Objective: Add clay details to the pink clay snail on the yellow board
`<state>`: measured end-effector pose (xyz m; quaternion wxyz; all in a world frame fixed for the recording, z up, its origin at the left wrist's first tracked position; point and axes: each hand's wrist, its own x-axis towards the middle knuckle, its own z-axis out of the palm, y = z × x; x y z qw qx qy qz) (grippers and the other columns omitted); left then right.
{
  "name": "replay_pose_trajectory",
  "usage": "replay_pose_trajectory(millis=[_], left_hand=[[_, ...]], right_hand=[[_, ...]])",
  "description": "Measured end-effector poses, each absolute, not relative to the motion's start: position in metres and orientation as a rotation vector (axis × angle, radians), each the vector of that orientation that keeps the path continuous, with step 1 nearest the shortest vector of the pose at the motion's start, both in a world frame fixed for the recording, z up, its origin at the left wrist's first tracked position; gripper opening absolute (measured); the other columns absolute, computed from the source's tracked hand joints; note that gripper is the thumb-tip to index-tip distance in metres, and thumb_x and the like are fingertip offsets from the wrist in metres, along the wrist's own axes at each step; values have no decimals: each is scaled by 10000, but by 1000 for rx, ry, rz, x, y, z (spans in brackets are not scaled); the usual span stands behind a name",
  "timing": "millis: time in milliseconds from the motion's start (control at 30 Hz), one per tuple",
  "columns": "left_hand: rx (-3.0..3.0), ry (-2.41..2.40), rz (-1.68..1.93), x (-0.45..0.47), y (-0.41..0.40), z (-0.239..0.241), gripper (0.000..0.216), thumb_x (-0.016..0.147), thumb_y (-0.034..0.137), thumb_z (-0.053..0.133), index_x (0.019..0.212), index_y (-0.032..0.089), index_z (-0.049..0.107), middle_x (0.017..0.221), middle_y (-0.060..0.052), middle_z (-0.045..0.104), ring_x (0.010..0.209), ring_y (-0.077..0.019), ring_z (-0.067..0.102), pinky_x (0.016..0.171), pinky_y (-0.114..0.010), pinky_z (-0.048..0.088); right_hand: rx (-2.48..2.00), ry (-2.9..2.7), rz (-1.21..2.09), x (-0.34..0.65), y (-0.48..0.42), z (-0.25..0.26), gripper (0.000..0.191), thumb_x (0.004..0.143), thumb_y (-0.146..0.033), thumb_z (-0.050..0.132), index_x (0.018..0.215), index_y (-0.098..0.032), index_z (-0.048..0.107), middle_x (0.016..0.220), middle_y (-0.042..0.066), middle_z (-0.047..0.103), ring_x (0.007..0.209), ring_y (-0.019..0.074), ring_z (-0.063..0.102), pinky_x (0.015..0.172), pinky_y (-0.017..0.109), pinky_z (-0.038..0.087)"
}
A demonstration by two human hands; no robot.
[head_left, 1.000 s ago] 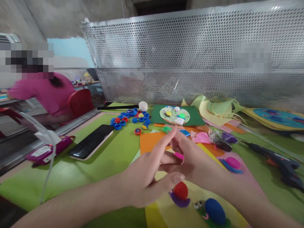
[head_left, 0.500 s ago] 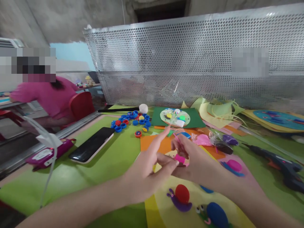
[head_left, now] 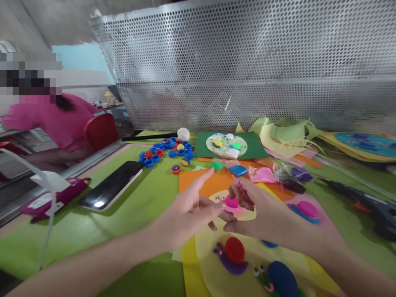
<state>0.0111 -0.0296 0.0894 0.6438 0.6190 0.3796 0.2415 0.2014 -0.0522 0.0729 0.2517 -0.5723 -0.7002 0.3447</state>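
My right hand (head_left: 260,206) is closed around a thin pink stick (head_left: 239,185), possibly a modelling tool, tilted upward. My left hand (head_left: 192,206) is beside it, index finger stretched up, thumb pressed toward its other fingers. Whatever is in that pinch is too small to make out. Behind the fingers a pink clay snail (head_left: 232,202) lies on a small cream oval on orange card (head_left: 188,181), partly hidden. Below my hands, a larger pale yellow oval (head_left: 210,268) bears a red and purple clay snail (head_left: 233,255) and a blue-shelled clay figure with eyes (head_left: 281,278).
Blue and red bottle caps (head_left: 173,150) cluster at the back left, near a phone (head_left: 113,185) and a purple device (head_left: 58,198) with a cable. Clay packets (head_left: 262,175) lie behind my right hand. A glue gun (head_left: 359,202) lies right. A perforated metal panel (head_left: 216,62) stands behind.
The view has shifted slightly, tilting down. My hands have drawn a little apart, uncovering more of the pink snail, and the pink stick in my right hand now shows more clearly.
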Motion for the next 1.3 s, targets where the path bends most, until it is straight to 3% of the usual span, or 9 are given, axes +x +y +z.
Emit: replay_pose_trajectory(millis=[133,267,400,567,700,1033,1200,1300], left_hand=[[1532,939,485,10,-36,97,894,820,278,621,1443,245,-19,895,-23,728,956,-189,643,887,-355,445],[1577,871,496,11,-37,99,1013,729,223,721,1444,218,3,896,-25,724,968,-195,636,836,-319,479],[1554,935,483,14,-37,99,994,712,214,726,1441,216,51,865,-10,728,841,-183,667,805,-323,500],[1679,973,440,14,-44,101,893,779,287,652,1442,214,60,888,-18,738,1014,-209,639,899,-347,475],[1822,914,429,12,-50,98,797,778,276,642,1422,234,173,957,-17,729,993,-197,650,884,-314,494],[1769,867,426,11,-51,98,797,800,248,609,1417,264,105,959,7,711,914,-160,649,869,-294,485],[1764,831,337,11,-54,95,793,826,337,568,1426,265,55,1012,-43,674,930,-197,619,651,-244,501],[1734,828,377,10,-55,94,782,834,345,572,1424,297,61,1001,-26,668,938,-186,610,745,-276,492]], right_hand=[[-1568,-1933,967,201,-53,70,368,664,-351,699,859,-223,414,788,-40,482,663,141,432,545,241,348],[-1554,-1934,976,201,-56,69,332,678,-313,679,873,-222,427,850,-28,515,724,146,468,589,242,383],[-1560,-1939,948,200,-58,70,327,674,-301,673,867,-225,421,822,-35,505,695,142,455,568,241,377],[-1547,-1960,934,198,-62,70,321,654,-267,650,845,-229,394,793,-44,482,671,143,442,543,243,354],[-1529,-1956,961,195,-66,68,334,626,-235,634,841,-228,380,786,-46,480,677,144,438,545,242,355],[-1538,-1897,942,190,-65,68,353,631,-294,651,830,-219,370,817,-29,485,713,161,445,583,263,363],[-1515,-1891,918,184,-65,68,363,691,-373,662,836,-222,364,814,-31,468,706,158,436,575,259,360],[-1510,-1894,915,184,-65,68,350,682,-318,667,852,-226,375,800,-36,469,686,152,423,580,257,363]])
